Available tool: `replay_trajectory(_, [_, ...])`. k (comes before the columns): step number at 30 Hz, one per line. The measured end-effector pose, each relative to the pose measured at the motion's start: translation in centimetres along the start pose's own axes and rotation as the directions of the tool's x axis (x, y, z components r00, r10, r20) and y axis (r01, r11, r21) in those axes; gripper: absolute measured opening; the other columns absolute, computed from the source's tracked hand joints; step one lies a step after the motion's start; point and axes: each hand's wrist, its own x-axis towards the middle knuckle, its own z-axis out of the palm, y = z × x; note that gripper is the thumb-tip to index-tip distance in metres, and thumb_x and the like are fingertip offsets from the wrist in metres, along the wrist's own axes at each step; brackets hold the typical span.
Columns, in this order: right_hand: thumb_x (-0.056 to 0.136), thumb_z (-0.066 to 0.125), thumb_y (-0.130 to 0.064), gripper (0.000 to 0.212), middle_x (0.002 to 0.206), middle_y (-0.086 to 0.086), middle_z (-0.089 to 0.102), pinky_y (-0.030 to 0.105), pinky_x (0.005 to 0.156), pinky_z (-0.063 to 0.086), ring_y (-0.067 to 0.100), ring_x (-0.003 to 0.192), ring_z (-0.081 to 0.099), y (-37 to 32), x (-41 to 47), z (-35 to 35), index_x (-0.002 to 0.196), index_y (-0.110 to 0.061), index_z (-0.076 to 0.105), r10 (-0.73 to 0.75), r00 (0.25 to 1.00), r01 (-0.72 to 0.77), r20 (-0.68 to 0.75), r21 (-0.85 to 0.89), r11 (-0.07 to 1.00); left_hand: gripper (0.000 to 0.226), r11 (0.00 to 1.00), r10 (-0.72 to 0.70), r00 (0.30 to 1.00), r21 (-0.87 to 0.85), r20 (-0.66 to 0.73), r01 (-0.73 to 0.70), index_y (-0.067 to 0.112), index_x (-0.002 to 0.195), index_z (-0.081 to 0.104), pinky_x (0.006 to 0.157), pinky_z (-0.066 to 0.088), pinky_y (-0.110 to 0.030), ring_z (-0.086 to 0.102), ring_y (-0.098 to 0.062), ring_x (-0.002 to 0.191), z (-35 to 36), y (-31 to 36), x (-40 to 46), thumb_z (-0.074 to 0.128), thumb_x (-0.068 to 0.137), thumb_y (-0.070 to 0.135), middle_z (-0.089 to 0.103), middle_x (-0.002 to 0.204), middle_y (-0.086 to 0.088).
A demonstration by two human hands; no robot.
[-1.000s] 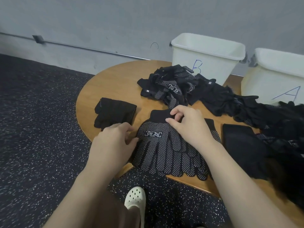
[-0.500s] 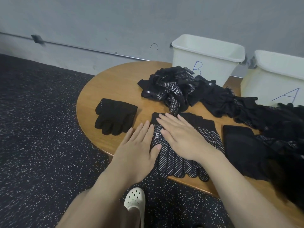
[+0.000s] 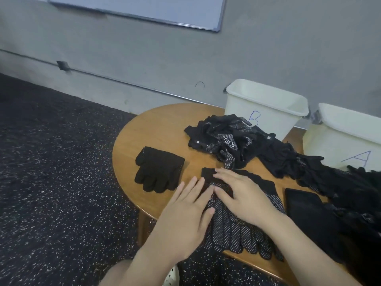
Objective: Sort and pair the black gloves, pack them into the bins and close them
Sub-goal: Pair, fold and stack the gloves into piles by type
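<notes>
Both hands lay flat on the dotted pair half a second back and are flat on it now; a second back the right hand was pinching the cuff and the left was curled at the pair's side. Two hands show: the left hand [image 3: 183, 219] lies palm down with straight fingers on the left edge of the dotted glove pair [image 3: 237, 228], and the right hand [image 3: 243, 195] presses flat, fingers spread, over its cuff. Neither grips anything.

Two white bins stand at the table's far side: bin B [image 3: 268, 108] at 1 o'clock from the hands, bin A [image 3: 346, 139] at 2 o'clock, both without lids on. One plain black glove pair [image 3: 158, 170] lies at 10 o'clock, apart from the hands. One folded black pair [image 3: 305, 211] lies at 3 o'clock, just beside the dotted pair. A loose heap of black gloves [image 3: 224, 139] runs from 12 o'clock to the right edge of view; its count cannot be told.

The dotted pair's fingertips overhang the near rim of the round wooden table [image 3: 152, 129]. Bare wood lies open at 11 o'clock, between the plain pair and the heap.
</notes>
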Motion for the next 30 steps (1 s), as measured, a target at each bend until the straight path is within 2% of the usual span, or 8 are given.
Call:
replay_trajectory(2, [0.101,0.05,-0.044,0.029,0.109,-0.014,0.067,0.033,0.083,0.056,0.011,0.095,0.065,-0.4,1.1,-1.2,0.107,-0.025,0.071,-0.013,0.965,-0.002,-0.263,-0.057,0.998,0.06,1.0,-0.015,1.0,-0.027,0.006,0.016,0.034,0.165,0.008,0.127,-0.012,-0.029,-0.014,-0.006,0.157,0.6,-0.1,0.5,0.013,0.109,0.054,-0.002,0.173,0.008])
replay_trajectory(4, [0.098,0.057,-0.038,0.019,0.091,-0.01,0.06,0.037,0.066,0.054,0.013,0.081,0.059,-0.4,3.0,-2.6,0.093,-0.022,0.066,-0.005,0.9,-0.045,-0.436,-0.105,0.993,0.059,0.999,-0.027,1.0,-0.032,0.008,0.027,0.034,0.165,0.007,0.129,-0.009,-0.031,-0.011,-0.008,0.158,1.2,-0.1,0.9,0.019,0.11,0.051,-0.002,0.174,0.006])
replay_trajectory(8, [0.096,0.066,-0.036,0.049,0.131,0.006,0.054,0.045,0.098,0.048,0.028,0.121,0.051,1.4,7.2,-4.4,0.138,-0.013,0.057,0.097,0.946,-0.167,-0.309,-0.208,0.964,0.06,0.998,-0.037,0.999,-0.045,-0.026,0.036,0.034,0.165,0.008,0.128,-0.009,-0.029,-0.006,-0.007,0.159,1.6,0.1,1.3,0.023,0.11,0.051,0.001,0.174,0.006])
replay_trajectory(10, [0.097,0.064,-0.041,0.055,0.137,0.005,0.052,0.046,0.106,0.043,0.029,0.128,0.047,2.0,8.6,-4.7,0.144,-0.016,0.053,0.129,0.965,-0.187,-0.229,-0.249,0.95,0.06,0.998,-0.04,0.998,-0.053,-0.042,0.038,0.035,0.165,0.009,0.127,-0.01,-0.027,-0.004,-0.006,0.158,1.7,0.0,1.3,0.024,0.109,0.052,0.003,0.173,0.008])
replay_trajectory(15, [0.098,0.062,-0.028,0.022,0.116,0.006,0.065,0.044,0.097,0.046,0.031,0.113,0.056,2.7,10.8,-5.5,0.111,-0.014,0.074,0.114,0.947,-0.165,-0.301,-0.15,0.975,0.062,0.996,-0.037,0.998,-0.08,-0.06,0.032,0.037,0.164,0.011,0.127,-0.009,-0.025,-0.002,-0.003,0.158,1.7,-0.4,1.3,0.028,0.108,0.055,0.006,0.173,0.011])
replay_trajectory(21, [0.097,0.063,-0.019,0.008,0.097,0.0,0.068,0.029,0.084,0.045,0.021,0.098,0.063,2.0,12.1,-9.7,0.092,-0.018,0.069,0.142,0.869,-0.096,-0.473,0.121,0.988,0.062,0.99,-0.041,0.996,-0.137,-0.077,0.03,0.034,0.163,0.02,0.13,0.001,-0.028,0.005,-0.001,0.157,1.4,-0.6,1.5,0.038,0.107,0.052,0.014,0.171,0.012])
replay_trajectory(24, [0.097,0.064,-0.019,0.019,0.08,-0.013,0.066,0.019,0.075,0.043,0.005,0.081,0.063,0.6,11.8,-13.0,0.081,-0.029,0.063,0.177,0.827,-0.025,-0.534,0.279,0.96,0.058,0.983,-0.055,0.992,-0.181,-0.117,0.033,0.034,0.161,0.029,0.129,0.005,-0.027,0.013,0.0,0.155,0.9,-0.5,1.5,0.041,0.107,0.049,0.024,0.168,0.015])
replay_trajectory(30, [0.1,0.065,-0.02,0.017,0.078,-0.006,0.067,0.03,0.074,0.052,0.004,0.073,0.059,-2.6,6.6,-16.3,0.083,-0.026,0.064,0.223,0.819,0.092,-0.528,0.505,0.858,0.045,0.888,-0.147,0.954,-0.459,-0.261,0.011,0.033,0.146,0.05,0.117,0.038,-0.026,0.043,0.007,0.132,-1.1,0.5,0.7,0.045,0.104,0.048,0.048,0.145,0.024])
